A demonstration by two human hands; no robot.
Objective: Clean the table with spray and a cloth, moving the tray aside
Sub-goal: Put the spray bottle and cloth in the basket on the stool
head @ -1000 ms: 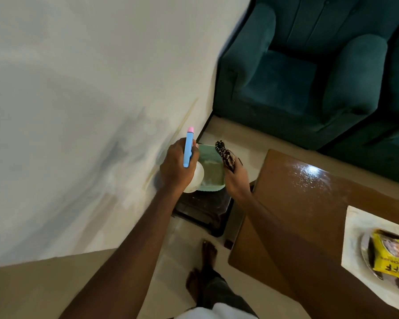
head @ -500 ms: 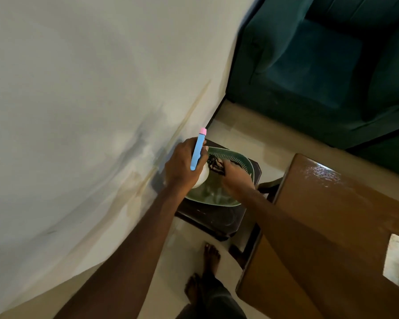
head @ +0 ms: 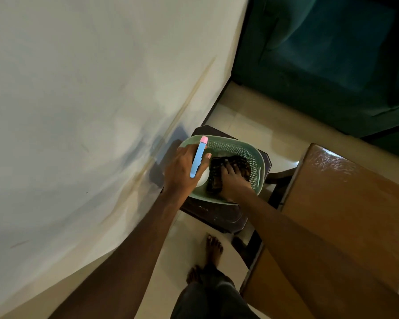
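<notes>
Two hands hover at the green basket on a stool; left hand curls round the spray bottle above its rim; right hand fingers lie spread flat atop the cloth inside; table just beside.

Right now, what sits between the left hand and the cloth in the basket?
Only the spray bottle: the left hand grips it, its white body hard by the dark cloth in the green basket. Contact unclear. Head view.
</notes>
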